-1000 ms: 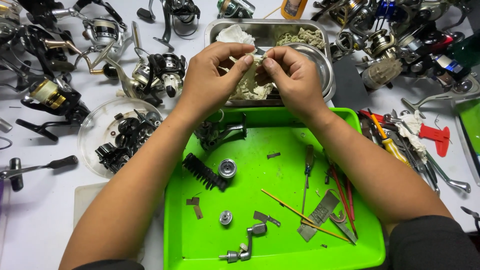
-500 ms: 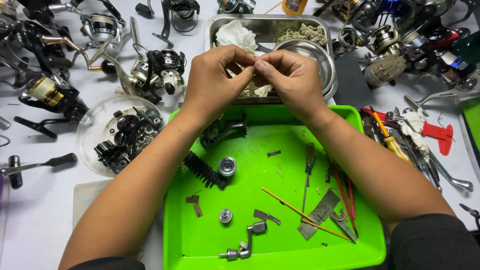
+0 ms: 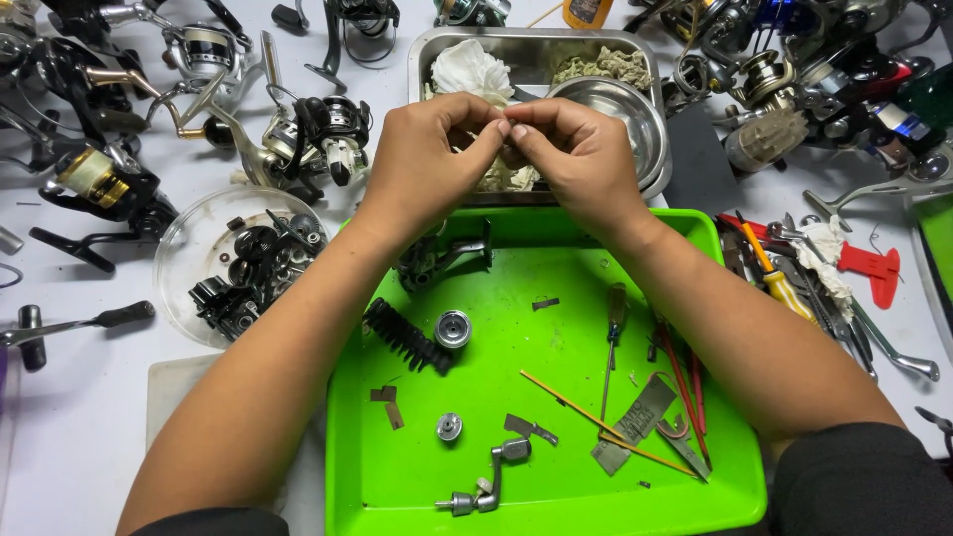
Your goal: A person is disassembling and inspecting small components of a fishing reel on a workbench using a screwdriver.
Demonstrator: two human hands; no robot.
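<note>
My left hand point(image 3: 427, 159) and my right hand point(image 3: 581, 154) meet fingertip to fingertip over the front edge of a steel tray point(image 3: 536, 42). Both pinch a crumpled, dirty whitish cloth point(image 3: 506, 179) that hangs just under the fingers. Anything inside the cloth is hidden. Below my wrists lies a bright green tray point(image 3: 556, 347). It holds a dark reel body point(image 3: 442, 256), a black toothed part point(image 3: 402, 335), a small metal spool point(image 3: 453, 329), a crank handle point(image 3: 486, 481), a thin screwdriver point(image 3: 613, 328) and a wooden stick point(image 3: 596, 422).
A steel bowl point(image 3: 608, 111) and more rags sit in the steel tray. A clear round dish point(image 3: 238, 263) of black parts stands left of the green tray. Several fishing reels point(image 3: 318, 129) crowd the back and left. Hand tools point(image 3: 779, 283) and a red piece point(image 3: 869, 268) lie at the right.
The cloth was spread wider between my hands. My fingers have drawn closer together and bunched it into a tight pinch. The hands stayed over the steel tray's front edge.
</note>
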